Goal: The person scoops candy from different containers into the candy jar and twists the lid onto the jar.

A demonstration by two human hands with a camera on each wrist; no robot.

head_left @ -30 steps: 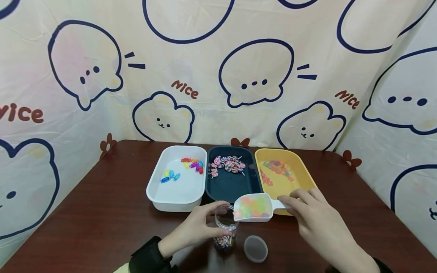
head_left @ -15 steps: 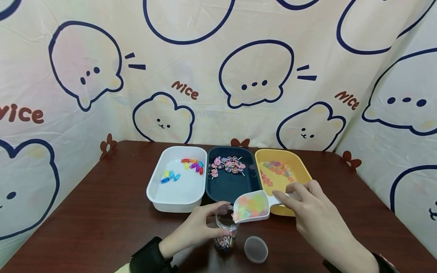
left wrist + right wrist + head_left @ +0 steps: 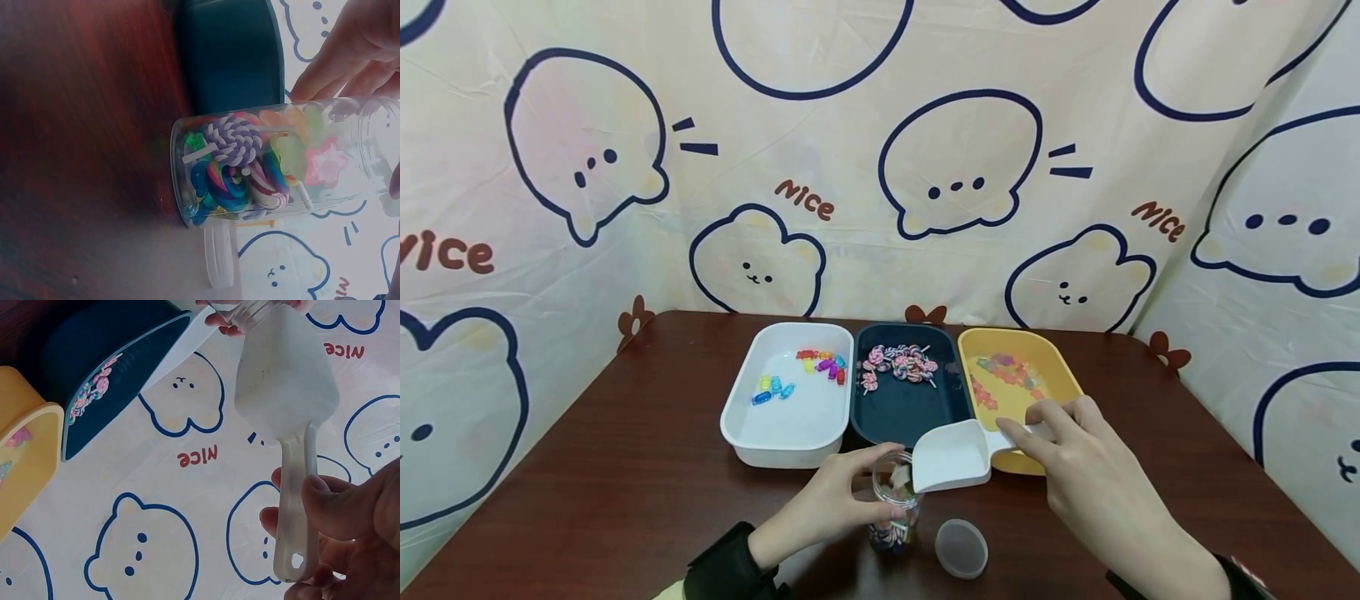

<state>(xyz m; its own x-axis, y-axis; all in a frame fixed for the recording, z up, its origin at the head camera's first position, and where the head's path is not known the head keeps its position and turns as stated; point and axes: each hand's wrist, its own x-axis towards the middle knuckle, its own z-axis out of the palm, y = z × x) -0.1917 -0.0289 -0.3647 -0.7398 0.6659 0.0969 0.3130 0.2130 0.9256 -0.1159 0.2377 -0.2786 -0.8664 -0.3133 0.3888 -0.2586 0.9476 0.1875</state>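
Observation:
My left hand (image 3: 831,496) grips a clear jar (image 3: 250,164) near its mouth, the jar standing upright on the table. Inside it, in the left wrist view, are swirl lollipops (image 3: 234,141), a pink star-shaped piece (image 3: 326,164), pale green and orange pieces, and blue ones low down. My right hand (image 3: 1097,475) holds a white scoop (image 3: 951,458) by its handle (image 3: 294,512). The scoop's front edge lies at the jar's mouth, and its visible inner face is bare in the head view. A translucent round lid (image 3: 961,548) lies on the table right of the jar.
Behind the jar stand three trays side by side: a white tray (image 3: 782,429) with small colourful pieces, a dark blue tray (image 3: 910,417) with lollipops, and a yellow tray (image 3: 1060,367) with star-shaped pieces. A cartoon-printed cloth (image 3: 865,150) hangs behind the brown table (image 3: 625,467).
The scoop tilted towards the jar, and the pale coloured pieces in it slid out into the jar. My left hand stayed in place on the jar.

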